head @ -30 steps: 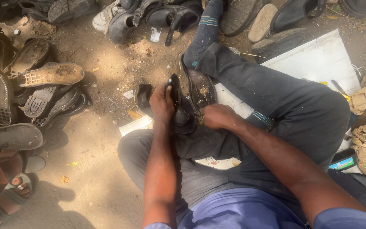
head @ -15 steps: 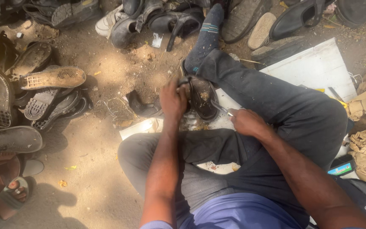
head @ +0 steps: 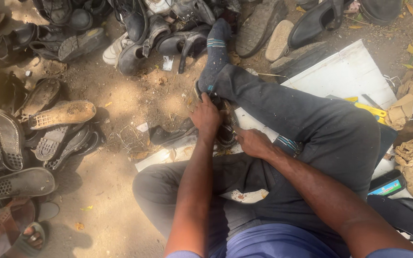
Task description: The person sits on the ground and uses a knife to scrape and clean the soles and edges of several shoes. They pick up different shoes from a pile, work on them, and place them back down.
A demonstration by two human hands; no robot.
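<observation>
Dark leather shoe (head: 225, 131) rests on the seated person's crossed legs, beside the white board (head: 345, 76). Left hand (head: 205, 117) closes its grip over the shoe's top; right hand (head: 252, 142) touches its near side, grip unclear. Heaped shoes (head: 48, 129) crowd the left edge; bare dirt ground (head: 135, 102) lies open between.

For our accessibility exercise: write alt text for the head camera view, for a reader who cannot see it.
A seated person's left hand and right hand hold a dark shoe against their crossed legs. Worn shoes and sandals lie heaped around them on the dirt ground.
</observation>
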